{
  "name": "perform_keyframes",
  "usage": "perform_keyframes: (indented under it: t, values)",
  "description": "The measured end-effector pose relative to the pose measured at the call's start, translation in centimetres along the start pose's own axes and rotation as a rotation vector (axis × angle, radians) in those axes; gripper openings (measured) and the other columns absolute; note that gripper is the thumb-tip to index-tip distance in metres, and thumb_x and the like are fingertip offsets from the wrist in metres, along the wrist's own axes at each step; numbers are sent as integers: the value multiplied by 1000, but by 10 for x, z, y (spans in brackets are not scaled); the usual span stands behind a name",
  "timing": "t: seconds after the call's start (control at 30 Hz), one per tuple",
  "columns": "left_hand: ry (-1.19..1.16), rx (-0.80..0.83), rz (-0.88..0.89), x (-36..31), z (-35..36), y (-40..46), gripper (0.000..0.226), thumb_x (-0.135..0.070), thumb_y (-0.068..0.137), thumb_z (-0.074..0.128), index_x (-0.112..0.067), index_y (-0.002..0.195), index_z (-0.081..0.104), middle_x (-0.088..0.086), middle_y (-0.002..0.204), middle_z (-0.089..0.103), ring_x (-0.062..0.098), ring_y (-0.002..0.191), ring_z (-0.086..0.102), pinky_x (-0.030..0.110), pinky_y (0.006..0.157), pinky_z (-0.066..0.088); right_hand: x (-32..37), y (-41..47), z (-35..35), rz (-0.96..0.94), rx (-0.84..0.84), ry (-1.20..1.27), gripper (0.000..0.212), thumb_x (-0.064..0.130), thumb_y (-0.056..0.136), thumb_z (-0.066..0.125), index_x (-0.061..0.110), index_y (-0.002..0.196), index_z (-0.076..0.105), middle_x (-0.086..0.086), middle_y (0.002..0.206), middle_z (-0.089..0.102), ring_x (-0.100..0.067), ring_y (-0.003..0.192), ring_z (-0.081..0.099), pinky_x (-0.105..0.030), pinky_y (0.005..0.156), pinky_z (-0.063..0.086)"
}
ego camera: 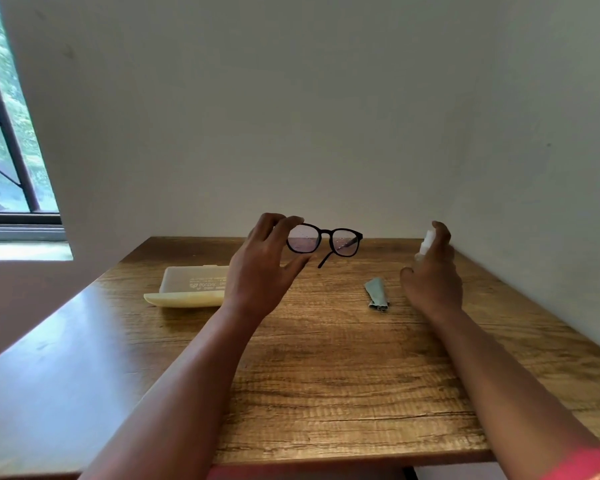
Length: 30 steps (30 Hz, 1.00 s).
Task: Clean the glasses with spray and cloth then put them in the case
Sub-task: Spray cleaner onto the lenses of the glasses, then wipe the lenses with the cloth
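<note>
Behind right grip (430,271), half-hidden spray bottle (426,244)

Soft daylight from window (7,133), wide-angle warping

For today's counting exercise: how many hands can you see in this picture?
2. The left hand holds the glasses up above the table; the right hand grips the spray bottle beside them.

Bare wooden table (326,375) lies open between the open case (191,287) at left and folded cloth (377,294) at right.
</note>
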<state>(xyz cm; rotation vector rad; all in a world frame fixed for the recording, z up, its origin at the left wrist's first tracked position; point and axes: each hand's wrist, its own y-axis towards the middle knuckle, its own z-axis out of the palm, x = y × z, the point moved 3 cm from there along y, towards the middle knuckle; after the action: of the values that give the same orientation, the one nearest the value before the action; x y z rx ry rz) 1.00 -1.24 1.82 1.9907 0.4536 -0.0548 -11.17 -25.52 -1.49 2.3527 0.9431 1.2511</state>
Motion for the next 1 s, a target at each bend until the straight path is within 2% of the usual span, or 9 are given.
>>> perform_keyframes:
  t: [0.13,0.23,0.33,0.4,0.47,0.67,0.73,0.83,1.0]
  values:
    - [4,1,3,-1,-1,-1,52,-31,79,79,-19,125,58,-2,116,53,15,93,61,35,61,57,14,-4,-9,-121,-171,-191,77,16,76,66,25,142,28,-13,133,38,-35,120,40,-51,93,37]
    - [6,3,7,-2,-1,0,52,-31,79,78,-19,125,58,-2,116,54,15,93,61,34,61,57,30,-12,-15,-329,-284,-296,56,19,73,67,21,125,49,-10,124,44,-32,115,42,-46,88,35]
    - [3,4,10,-2,-1,0,52,-31,79,78,-18,125,58,-1,116,54,15,93,61,35,60,57,43,-22,-5,-486,-76,-247,31,20,80,64,15,109,57,-6,109,54,-29,98,54,-35,75,37]
    - [5,0,12,-2,-1,0,52,-31,79,78,-18,125,58,-1,116,54,15,93,61,35,60,57,45,-29,9,-444,170,-232,27,28,85,64,17,108,57,-3,111,56,-25,101,55,-34,77,44]
    - [3,-5,12,-1,-1,0,52,-31,79,78,-19,125,58,-2,116,54,15,93,61,36,60,57,42,-33,19,-387,310,-324,32,37,87,63,19,113,55,-2,118,53,-23,109,52,-35,84,48]
    - [11,-15,12,-1,-1,0,52,-31,79,78,-18,125,57,-1,117,54,15,93,61,36,60,57,36,-33,18,-229,425,-240,17,18,88,64,19,99,50,-4,104,58,-19,88,55,-31,69,45]
    - [19,-19,10,-1,-1,1,52,-32,79,78,-18,125,57,0,117,54,15,92,61,35,60,57,38,-32,15,-184,419,-131,15,12,87,65,16,96,53,-2,94,59,-18,84,57,-31,66,47]
    - [31,-19,2,-1,-2,1,52,-33,79,77,-18,125,57,0,118,53,15,93,61,34,60,58,48,-36,13,-26,445,208,20,4,86,68,16,95,54,-1,87,59,-16,81,57,-24,61,44]
    - [37,-35,-8,-3,-3,0,49,-32,80,76,-18,123,58,-1,115,53,15,91,60,36,58,57,73,-58,19,158,726,778,29,1,83,72,14,94,49,-8,89,66,-20,84,68,-26,63,53]
